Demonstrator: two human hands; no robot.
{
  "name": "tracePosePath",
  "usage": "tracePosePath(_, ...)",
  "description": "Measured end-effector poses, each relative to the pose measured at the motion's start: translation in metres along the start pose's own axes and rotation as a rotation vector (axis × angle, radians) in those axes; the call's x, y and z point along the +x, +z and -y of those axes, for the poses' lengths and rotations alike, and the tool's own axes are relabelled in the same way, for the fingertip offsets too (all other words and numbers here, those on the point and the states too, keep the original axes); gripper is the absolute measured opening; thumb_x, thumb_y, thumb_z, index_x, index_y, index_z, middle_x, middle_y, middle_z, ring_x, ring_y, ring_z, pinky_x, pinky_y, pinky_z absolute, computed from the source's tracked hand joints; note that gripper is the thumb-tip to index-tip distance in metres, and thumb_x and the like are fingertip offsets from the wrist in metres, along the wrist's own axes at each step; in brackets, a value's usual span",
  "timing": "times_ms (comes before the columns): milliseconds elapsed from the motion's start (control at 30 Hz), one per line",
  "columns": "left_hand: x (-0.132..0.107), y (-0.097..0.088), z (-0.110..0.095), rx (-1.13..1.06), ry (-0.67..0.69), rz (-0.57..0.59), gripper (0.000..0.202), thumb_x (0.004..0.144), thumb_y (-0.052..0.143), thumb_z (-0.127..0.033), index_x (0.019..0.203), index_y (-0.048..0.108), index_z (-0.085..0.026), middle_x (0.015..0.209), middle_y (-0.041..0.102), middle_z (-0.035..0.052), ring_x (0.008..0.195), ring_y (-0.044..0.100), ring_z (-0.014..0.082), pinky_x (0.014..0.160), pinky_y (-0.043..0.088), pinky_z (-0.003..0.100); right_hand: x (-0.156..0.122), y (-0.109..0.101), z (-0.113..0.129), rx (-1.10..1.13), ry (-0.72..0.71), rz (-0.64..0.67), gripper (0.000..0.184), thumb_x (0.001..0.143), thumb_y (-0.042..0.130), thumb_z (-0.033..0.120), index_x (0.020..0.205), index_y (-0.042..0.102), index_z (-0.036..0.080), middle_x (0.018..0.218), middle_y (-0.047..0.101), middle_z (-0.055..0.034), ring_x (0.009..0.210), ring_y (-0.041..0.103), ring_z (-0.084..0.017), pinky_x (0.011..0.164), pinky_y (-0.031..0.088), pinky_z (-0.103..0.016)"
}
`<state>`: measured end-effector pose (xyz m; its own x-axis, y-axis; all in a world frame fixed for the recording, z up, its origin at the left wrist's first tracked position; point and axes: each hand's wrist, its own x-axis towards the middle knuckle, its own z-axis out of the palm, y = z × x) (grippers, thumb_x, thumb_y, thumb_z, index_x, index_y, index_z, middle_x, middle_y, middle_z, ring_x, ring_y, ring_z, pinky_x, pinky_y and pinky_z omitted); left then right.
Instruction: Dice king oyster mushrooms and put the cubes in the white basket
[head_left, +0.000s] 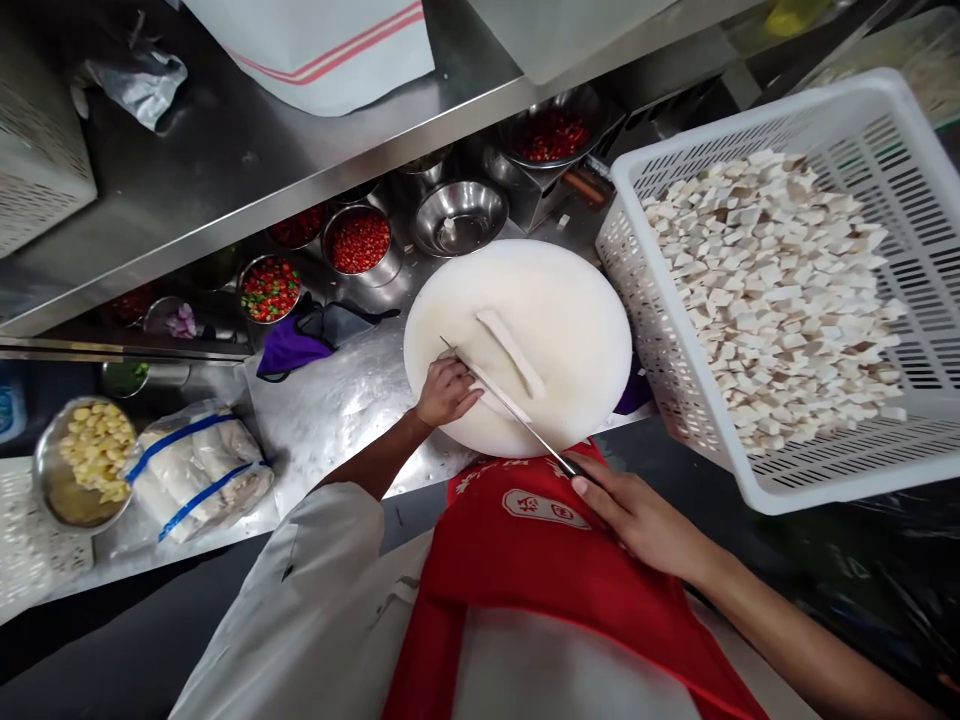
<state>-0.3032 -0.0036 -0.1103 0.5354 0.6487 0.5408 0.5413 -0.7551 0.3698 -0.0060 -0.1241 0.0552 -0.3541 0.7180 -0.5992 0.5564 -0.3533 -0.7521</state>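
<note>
My right hand (628, 512) is wrapped round the dark handle of a knife (543, 441), whose long thin blade slants up to the left over the round white cutting board (585, 330). At the board's left side, my left hand (448, 392) has its fingers curled down beside the blade. They press on a pale strip (504, 405), which looks like mushroom and lies along the near side of the blade. Beyond the blade a second long pale strip (512, 352) rests flat on the board, apart from both hands.
To the right stands a white basket (679, 330) with many chopped pale chunks (787, 290). Behind the board are a steel bowl (484, 225) and containers of chopped red chillies (360, 243). A bag (206, 475) and a bowl of yellow pieces (96, 450) sit left. A steel shelf (300, 185) overhangs.
</note>
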Motion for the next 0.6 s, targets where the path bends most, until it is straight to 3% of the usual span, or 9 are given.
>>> tracePosePath(100,0.002,-0.001,0.000,-0.018,-0.003,0.014,0.020,0.085,0.068,-0.037,0.098,0.064,-0.022,0.100,0.064,0.0071,0.107,0.057,0.0243,0.088,0.049,0.042,0.034,0.006,0.010,0.009,-0.059,-0.023,0.054,0.099,0.037,0.053,0.144,0.051,0.027,0.140,0.059,-0.0043,0.130,0.053,-0.028,0.110,0.041,-0.045)
tracePosePath(233,0.004,-0.004,0.000,-0.015,-0.010,0.030,0.019,0.086,0.068,-0.037,0.095,0.064,-0.021,0.099,0.065,0.0077,0.105,0.059,0.0243,0.088,0.050,0.043,0.069,0.012,0.017,0.062,-0.126,-0.049,0.053,0.099,0.038,0.051,0.143,0.052,0.025,0.142,0.057,-0.0040,0.135,0.049,-0.026,0.114,0.036,-0.044)
tracePosePath(467,-0.003,0.002,0.001,-0.046,-0.021,0.112,0.018,0.087,0.067,-0.039,0.093,0.065,-0.022,0.097,0.067,0.0063,0.105,0.061,0.0236,0.088,0.050,0.042,0.019,0.009,-0.010,0.014,-0.015,0.005,0.054,0.100,0.036,0.051,0.146,0.049,0.027,0.138,0.061,-0.0040,0.127,0.056,-0.028,0.109,0.042,-0.046)
tracePosePath(600,-0.001,0.002,0.001,-0.046,-0.032,0.117,0.019,0.087,0.066,-0.040,0.094,0.066,-0.022,0.098,0.068,0.0064,0.107,0.060,0.0237,0.090,0.050,0.043,0.039,0.026,-0.029,-0.029,-0.085,-0.051,0.054,0.099,0.035,0.050,0.144,0.050,0.023,0.138,0.061,-0.0079,0.125,0.057,-0.027,0.108,0.043,-0.045)
